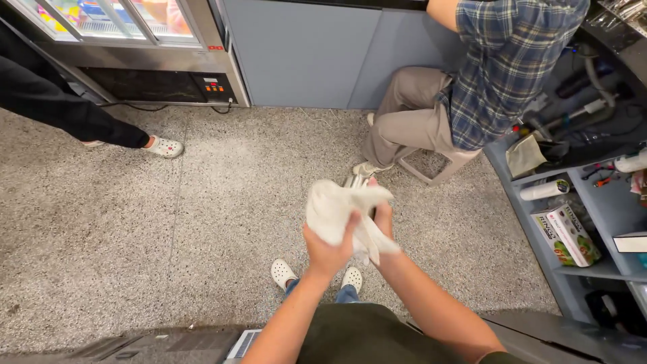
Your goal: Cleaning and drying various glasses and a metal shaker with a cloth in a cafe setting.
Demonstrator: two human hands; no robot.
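Observation:
A crumpled white cloth (333, 205) is bunched between both hands, held at waist height over the speckled floor. My left hand (328, 249) grips it from below and the left. My right hand (383, 217) clutches it from the right, mostly hidden behind the cloth's folds. My own feet in white clogs (283, 273) show beneath the hands.
A person in a plaid shirt (505, 67) sits on a low stool (441, 165) just ahead to the right. Grey shelves (593, 222) with boxes and tools stand at right. Another person's leg and white clog (165, 147) are at left, by a glass-door fridge (135, 40).

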